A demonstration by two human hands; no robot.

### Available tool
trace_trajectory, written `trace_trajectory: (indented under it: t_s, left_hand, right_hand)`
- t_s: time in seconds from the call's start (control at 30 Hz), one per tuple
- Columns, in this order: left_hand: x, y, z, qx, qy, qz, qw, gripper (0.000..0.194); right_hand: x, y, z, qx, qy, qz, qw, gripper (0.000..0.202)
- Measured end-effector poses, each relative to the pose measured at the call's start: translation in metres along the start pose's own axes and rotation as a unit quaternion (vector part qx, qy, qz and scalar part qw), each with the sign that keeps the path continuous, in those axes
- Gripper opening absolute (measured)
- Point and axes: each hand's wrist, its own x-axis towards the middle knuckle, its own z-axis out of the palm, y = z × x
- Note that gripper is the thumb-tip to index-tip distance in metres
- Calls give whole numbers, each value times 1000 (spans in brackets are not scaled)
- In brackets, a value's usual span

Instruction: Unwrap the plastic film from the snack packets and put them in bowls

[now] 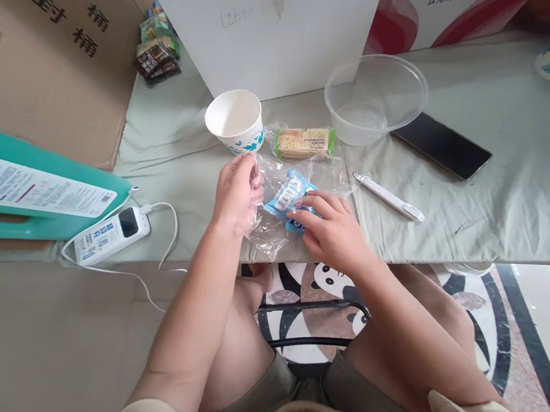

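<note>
My left hand (238,192) is closed on the edge of a crinkled clear plastic bag (265,234), close to the front of the cloth-covered surface. Within or on the bag lie small blue snack packets (286,194), one showing a barcode. My right hand (329,228) rests over these packets, its fingers bent and touching them; whether it grips one I cannot make out. Just behind the bag lies a packet of biscuits (305,142) with green ends. A white paper cup (237,123) with a blue pattern stands behind my left hand.
To the right are a clear plastic bowl (374,105), a black phone (442,145) and a white utility knife (390,197). White power bank (112,238) with a cable and green jug (45,188) stand left. Boxes (274,29) line the back.
</note>
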Motion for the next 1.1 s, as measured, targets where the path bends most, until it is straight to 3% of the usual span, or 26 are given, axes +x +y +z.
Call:
trace_trajectory:
  t_s: [0.13, 0.27, 0.33, 0.53, 0.63, 0.77, 0.87, 0.97, 1.1]
  left_hand:
    - [-12, 12, 8, -58, -85, -69, 992, 40]
    - [-27, 19, 21, -92, -160, -103, 977, 42]
    - [-30, 18, 24, -85, -175, -105, 975, 43]
    - [-22, 16, 7, -55, -139, -36, 988, 50]
    - [-15, 19, -3, -84, -118, 3, 989, 50]
    - [-9, 21, -13, -137, -104, 56, 983, 46]
    - [-6, 20, -21, -135, -104, 94, 981, 45]
    - [-2, 18, -27, -150, -107, 91, 979, 45]
    - [1, 16, -32, -174, -116, 58, 976, 46]
  right_hand:
    - [2, -6, 5, 25, -15, 36, 999, 48]
    - [1, -6, 10, 93, 52, 92, 990, 64]
    - [1, -1, 11, 116, 55, 113, 985, 75]
    - [1, 22, 0, 256, 29, 98, 961, 71]
    - [-1, 30, -3, 334, 45, 146, 930, 64]
    - [0, 36, 6, 400, 123, 238, 877, 48]
    - [5, 39, 7, 437, 207, 259, 836, 48]
    - [7, 40, -7, 408, 263, 243, 840, 48]
    - [0, 42, -30, 372, 268, 205, 865, 43]
